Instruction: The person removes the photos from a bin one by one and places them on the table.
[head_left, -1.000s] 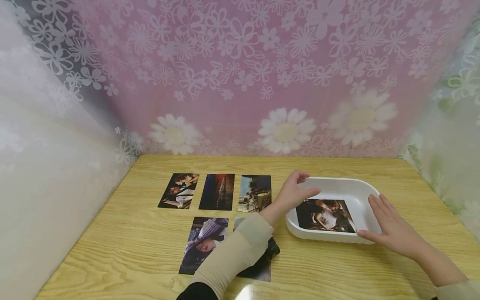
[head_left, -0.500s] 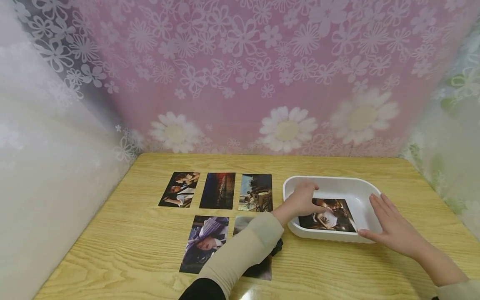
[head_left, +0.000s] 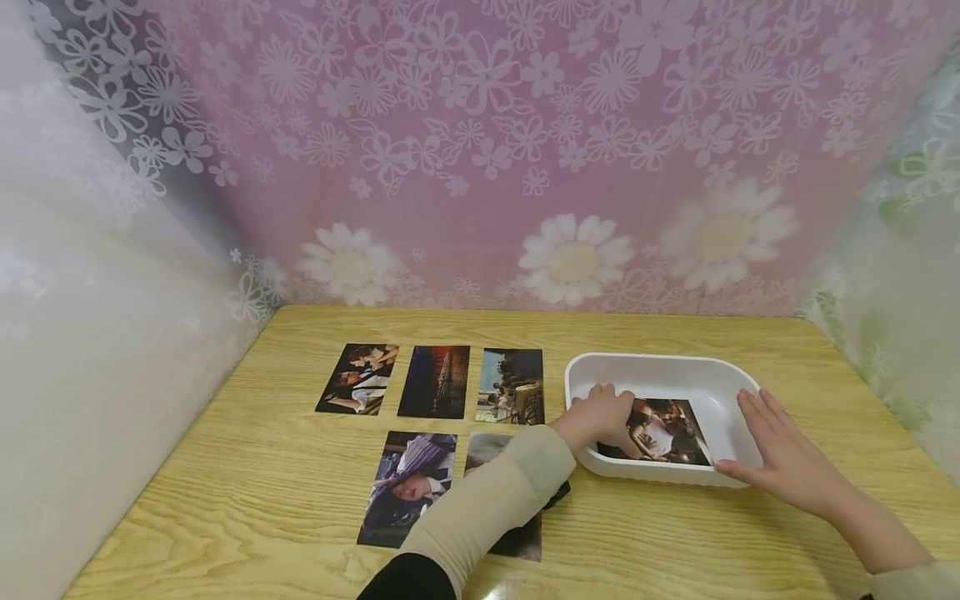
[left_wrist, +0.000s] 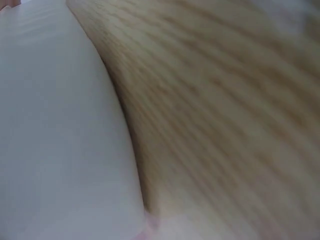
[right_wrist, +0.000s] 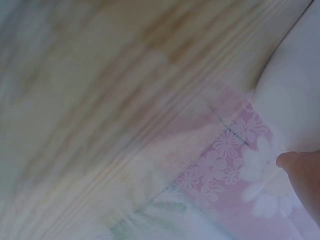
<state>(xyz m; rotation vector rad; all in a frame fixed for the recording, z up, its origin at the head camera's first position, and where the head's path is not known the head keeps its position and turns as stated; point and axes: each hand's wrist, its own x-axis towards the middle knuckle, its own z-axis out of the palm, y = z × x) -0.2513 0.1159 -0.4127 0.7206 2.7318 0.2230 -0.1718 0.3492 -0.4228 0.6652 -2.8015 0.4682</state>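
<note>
A white oval-cornered tray [head_left: 667,367] stands at the right of the table, and a dark photo print [head_left: 663,429] lies in it. My left hand [head_left: 606,417] reaches over the tray's left rim, its fingers bent down at the print's left end. Whether they pinch the print is hidden. My right hand [head_left: 787,458] rests on the tray's right end, fingers straight along the rim and thumb at the near right corner. In the left wrist view, the tray's outer wall [left_wrist: 60,130] fills the left side. A fingertip [right_wrist: 295,162] touches the tray [right_wrist: 295,85] in the right wrist view.
On the wooden table [head_left: 247,483], left of the tray, photo prints lie in two rows: a couple [head_left: 360,379], a ship [head_left: 435,382], a deck scene [head_left: 512,385], a purple hat [head_left: 411,487]. My left forearm partly covers another print [head_left: 521,540]. A floral curtain [head_left: 465,167] hangs behind.
My left hand has left the tray's far left rim, moved down into the tray and bent its fingers at the print's left end. My right hand and the tray stay put.
</note>
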